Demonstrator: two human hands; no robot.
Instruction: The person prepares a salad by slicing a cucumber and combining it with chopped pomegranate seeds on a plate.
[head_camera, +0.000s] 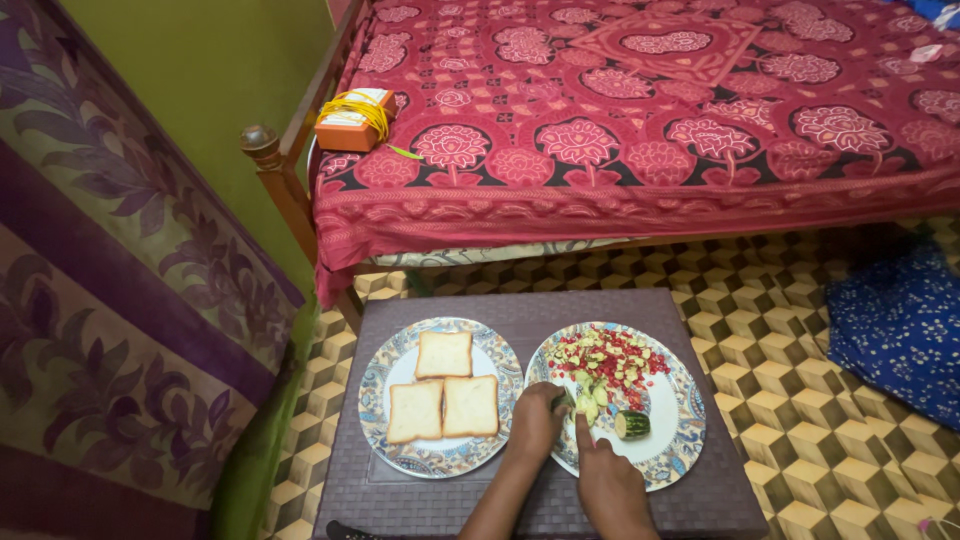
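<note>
My left hand (536, 420) rests at the left edge of the right patterned plate (683, 420), fingers curled on cucumber pieces (588, 405). Beside it, my right hand (606, 482) points an index finger into those pieces and appears to hold a thin blade, mostly hidden. A green cucumber stub (632, 424) lies just right of my hands. Farther back on the same plate sits a heap of chopped cucumber and red seeds (606, 358). The left patterned plate (385, 365) carries three slices of white bread (444, 354).
Both plates stand on a low brown woven table (520, 310) over a cube-patterned floor. Behind is a bed with a red flowered cover (640, 120) bearing an orange box wrapped in yellow cord (354, 118). A purple curtain (110, 280) hangs left; blue cloth (900, 320) lies right.
</note>
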